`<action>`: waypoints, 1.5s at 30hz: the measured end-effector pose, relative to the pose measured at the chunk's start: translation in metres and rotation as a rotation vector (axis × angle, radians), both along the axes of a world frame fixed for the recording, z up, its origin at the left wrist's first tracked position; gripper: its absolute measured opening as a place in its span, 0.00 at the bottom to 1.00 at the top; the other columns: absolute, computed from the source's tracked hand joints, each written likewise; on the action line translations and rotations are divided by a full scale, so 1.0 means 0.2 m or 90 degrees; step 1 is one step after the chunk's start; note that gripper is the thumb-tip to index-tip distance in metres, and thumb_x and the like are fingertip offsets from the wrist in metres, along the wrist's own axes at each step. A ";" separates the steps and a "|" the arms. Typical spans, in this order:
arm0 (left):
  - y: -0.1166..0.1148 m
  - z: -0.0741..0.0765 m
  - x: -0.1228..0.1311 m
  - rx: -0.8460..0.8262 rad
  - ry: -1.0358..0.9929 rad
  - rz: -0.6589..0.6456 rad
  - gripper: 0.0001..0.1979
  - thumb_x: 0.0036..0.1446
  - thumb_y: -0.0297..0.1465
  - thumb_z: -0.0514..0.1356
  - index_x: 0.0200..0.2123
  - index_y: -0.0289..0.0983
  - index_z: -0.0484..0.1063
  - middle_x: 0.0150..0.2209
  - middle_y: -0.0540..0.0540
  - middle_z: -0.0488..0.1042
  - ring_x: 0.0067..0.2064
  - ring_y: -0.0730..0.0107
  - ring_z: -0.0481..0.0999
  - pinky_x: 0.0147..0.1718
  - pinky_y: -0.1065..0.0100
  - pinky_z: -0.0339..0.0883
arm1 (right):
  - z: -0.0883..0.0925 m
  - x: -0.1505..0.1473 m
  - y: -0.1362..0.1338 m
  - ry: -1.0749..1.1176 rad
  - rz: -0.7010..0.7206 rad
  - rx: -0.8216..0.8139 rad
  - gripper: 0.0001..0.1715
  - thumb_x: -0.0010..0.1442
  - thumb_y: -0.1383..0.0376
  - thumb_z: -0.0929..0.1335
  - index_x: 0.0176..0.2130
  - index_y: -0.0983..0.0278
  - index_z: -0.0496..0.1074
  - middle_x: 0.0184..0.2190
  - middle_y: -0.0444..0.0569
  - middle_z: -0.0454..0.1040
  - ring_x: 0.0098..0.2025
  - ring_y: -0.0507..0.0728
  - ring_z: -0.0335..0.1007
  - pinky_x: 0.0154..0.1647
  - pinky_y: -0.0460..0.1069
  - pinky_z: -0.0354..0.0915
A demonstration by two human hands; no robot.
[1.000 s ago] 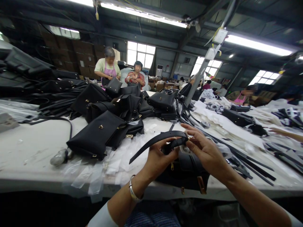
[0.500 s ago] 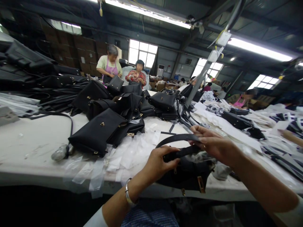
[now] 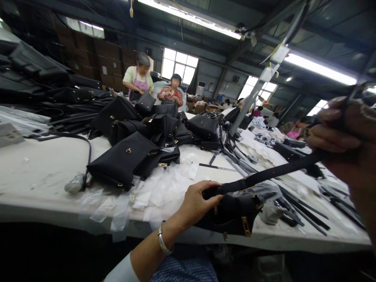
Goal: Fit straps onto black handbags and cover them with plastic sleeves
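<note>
Two bare hands, one black strap [image 3: 274,171] between them. Left hand [image 3: 195,203]: thumb and fingers pinched around the strap's lower end, just above the near table edge. Right hand [image 3: 337,133]: raised at far right, close to the camera, blurred; fingers curled in a fist around the upper end. Strap runs nearly straight, slanting up from left to right. Beneath it, a black bag [image 3: 227,223] with gold-coloured fittings lies at the edge of the white table [image 3: 49,176], partly behind the left hand; whether strap and bag are joined, cannot tell. Left wrist wears a silver-coloured bangle [image 3: 163,239]. Left of the hands: crumpled clear plastic [image 3: 164,188], then a larger black bag [image 3: 123,158] lying before a heap of others. More dark straps [image 3: 305,211] lie to the right.
</note>
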State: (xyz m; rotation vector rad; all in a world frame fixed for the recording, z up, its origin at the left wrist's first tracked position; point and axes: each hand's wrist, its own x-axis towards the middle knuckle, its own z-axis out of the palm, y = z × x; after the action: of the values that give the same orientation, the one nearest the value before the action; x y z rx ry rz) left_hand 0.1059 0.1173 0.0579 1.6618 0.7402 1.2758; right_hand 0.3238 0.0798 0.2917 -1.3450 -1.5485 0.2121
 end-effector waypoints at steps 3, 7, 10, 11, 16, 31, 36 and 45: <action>-0.01 -0.01 0.01 -0.017 -0.020 0.006 0.14 0.53 0.30 0.68 0.46 0.40 0.80 0.44 0.47 0.82 0.46 0.63 0.79 0.47 0.67 0.70 | -0.12 -0.06 -0.03 -0.100 0.099 -0.171 0.16 0.58 0.48 0.70 0.34 0.57 0.73 0.21 0.43 0.64 0.19 0.50 0.49 0.20 0.49 0.44; -0.02 -0.03 0.01 -0.051 -0.056 -0.010 0.15 0.55 0.32 0.68 0.47 0.38 0.79 0.45 0.45 0.82 0.47 0.61 0.79 0.49 0.63 0.71 | -0.35 -0.14 -0.01 -0.425 0.100 -0.370 0.21 0.61 0.48 0.67 0.31 0.61 0.77 0.20 0.44 0.72 0.24 0.54 0.65 0.24 0.48 0.56; -0.01 -0.04 0.02 -0.080 -0.082 -0.007 0.17 0.54 0.33 0.68 0.48 0.37 0.78 0.46 0.43 0.81 0.48 0.59 0.79 0.50 0.61 0.72 | -0.45 -0.16 0.01 -0.491 0.100 -0.401 0.25 0.65 0.49 0.63 0.28 0.62 0.76 0.17 0.44 0.71 0.22 0.53 0.64 0.23 0.47 0.54; -0.01 -0.05 0.02 -0.085 -0.092 -0.007 0.17 0.54 0.34 0.68 0.48 0.37 0.78 0.46 0.43 0.81 0.48 0.59 0.80 0.50 0.61 0.72 | -0.46 -0.16 0.01 -0.498 0.098 -0.406 0.25 0.64 0.49 0.63 0.28 0.62 0.76 0.17 0.43 0.71 0.22 0.53 0.64 0.22 0.47 0.53; -0.01 -0.05 0.02 -0.078 -0.105 -0.017 0.15 0.55 0.33 0.68 0.46 0.37 0.79 0.44 0.44 0.82 0.46 0.60 0.80 0.49 0.63 0.73 | -0.41 -0.13 0.02 -0.516 0.111 -0.442 0.23 0.62 0.50 0.64 0.28 0.62 0.77 0.21 0.44 0.72 0.25 0.54 0.64 0.24 0.47 0.53; -0.05 0.00 0.01 -0.071 -0.058 -0.025 0.15 0.51 0.28 0.70 0.45 0.40 0.82 0.43 0.46 0.83 0.46 0.60 0.81 0.49 0.63 0.72 | -0.46 -0.17 0.13 -0.501 0.290 -0.510 0.25 0.65 0.49 0.63 0.29 0.63 0.77 0.23 0.43 0.72 0.27 0.53 0.63 0.27 0.46 0.56; -0.06 -0.01 0.03 -0.069 -0.083 -0.028 0.16 0.51 0.27 0.70 0.44 0.41 0.82 0.42 0.47 0.84 0.45 0.59 0.81 0.48 0.63 0.73 | -0.49 -0.20 0.15 -0.503 0.305 -0.516 0.24 0.65 0.51 0.63 0.27 0.64 0.74 0.20 0.42 0.68 0.24 0.52 0.60 0.25 0.46 0.53; -0.02 -0.03 0.00 -0.047 -0.110 0.024 0.13 0.55 0.28 0.68 0.45 0.39 0.79 0.46 0.44 0.80 0.48 0.61 0.79 0.50 0.64 0.72 | -0.58 -0.23 0.09 -0.695 0.150 -0.265 0.18 0.63 0.53 0.68 0.49 0.60 0.73 0.37 0.49 0.80 0.37 0.62 0.76 0.34 0.51 0.60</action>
State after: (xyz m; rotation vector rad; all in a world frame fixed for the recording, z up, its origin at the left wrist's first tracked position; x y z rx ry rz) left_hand 0.1050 0.1143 0.0511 1.4639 0.7075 1.3830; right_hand 0.2774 0.0980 0.1762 -1.7168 -2.6893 -0.0996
